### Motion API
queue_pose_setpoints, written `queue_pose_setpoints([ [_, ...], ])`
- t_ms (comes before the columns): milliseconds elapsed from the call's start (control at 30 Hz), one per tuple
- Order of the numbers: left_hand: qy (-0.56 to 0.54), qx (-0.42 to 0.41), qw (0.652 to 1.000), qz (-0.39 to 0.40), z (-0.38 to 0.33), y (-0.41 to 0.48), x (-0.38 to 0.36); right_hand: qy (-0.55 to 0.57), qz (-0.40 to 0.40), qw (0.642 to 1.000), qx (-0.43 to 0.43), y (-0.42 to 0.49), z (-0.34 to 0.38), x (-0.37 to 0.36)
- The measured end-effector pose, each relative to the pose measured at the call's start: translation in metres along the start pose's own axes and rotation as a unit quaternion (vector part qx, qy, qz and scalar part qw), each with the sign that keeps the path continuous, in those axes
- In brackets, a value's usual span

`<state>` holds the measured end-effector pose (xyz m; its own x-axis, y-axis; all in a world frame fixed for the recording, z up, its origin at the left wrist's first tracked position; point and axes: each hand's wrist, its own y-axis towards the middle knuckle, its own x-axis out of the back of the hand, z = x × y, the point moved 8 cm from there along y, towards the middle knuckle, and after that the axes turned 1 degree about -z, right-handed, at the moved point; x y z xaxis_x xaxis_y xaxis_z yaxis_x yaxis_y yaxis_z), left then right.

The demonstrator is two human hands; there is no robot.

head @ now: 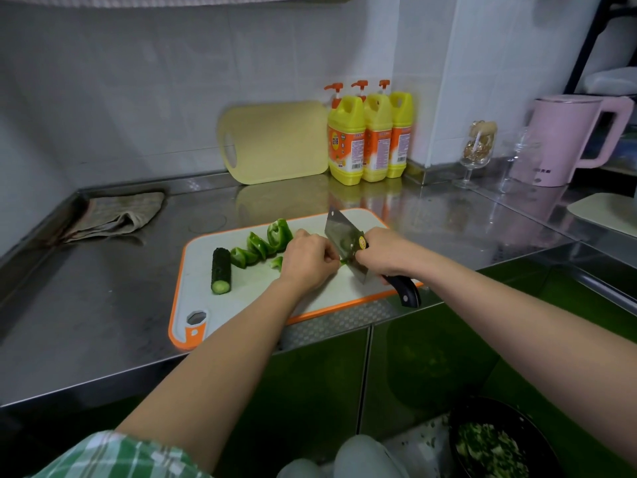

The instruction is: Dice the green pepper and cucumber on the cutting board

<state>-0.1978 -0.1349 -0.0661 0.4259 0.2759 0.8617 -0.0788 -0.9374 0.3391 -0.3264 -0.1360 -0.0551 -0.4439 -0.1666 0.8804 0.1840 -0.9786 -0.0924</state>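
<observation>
A white cutting board [248, 298] with an orange rim lies on the steel counter. On it a dark cucumber piece [220, 270] lies at the left, beside several green pepper chunks [265, 244]. My left hand [306, 258] has its fingers curled over a small pepper piece [343, 261] that is mostly hidden. My right hand [382, 251] grips the black handle of a cleaver [343, 241]. The blade's edge is down on the board right beside my left fingers.
A folded cloth [117, 215] lies at the back left. A yellow board [275, 141] leans on the wall beside three yellow bottles [370, 132]. A glass [477, 150] and pink kettle [568, 139] stand right. A dark bowl of greens [493, 446] sits below the counter.
</observation>
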Motion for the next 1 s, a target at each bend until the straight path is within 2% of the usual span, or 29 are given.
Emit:
queue_pose_setpoints([
  [200, -0.001, -0.004, 1.0, -0.004, 0.001, 0.001, 0.0, 0.034, -0.068, 0.997, 0.007, 0.008, -0.003, 0.002],
  [300, -0.008, 0.001, 1.0, -0.01, 0.003, 0.002, 0.0, 0.053, -0.052, 0.997, 0.012, 0.003, 0.002, 0.012],
  [467, -0.012, -0.001, 1.0, -0.02, 0.003, 0.001, 0.001, 0.006, -0.002, 1.0, 0.0, 0.002, 0.004, 0.002],
  [733, -0.003, 0.006, 1.0, -0.011, 0.005, 0.003, -0.003, 0.043, -0.078, 0.996, 0.008, 0.007, 0.001, 0.004],
  [1000, -0.019, 0.017, 0.999, -0.029, 0.008, 0.004, -0.003, 0.027, -0.012, 1.0, 0.0, -0.003, 0.004, 0.001],
])
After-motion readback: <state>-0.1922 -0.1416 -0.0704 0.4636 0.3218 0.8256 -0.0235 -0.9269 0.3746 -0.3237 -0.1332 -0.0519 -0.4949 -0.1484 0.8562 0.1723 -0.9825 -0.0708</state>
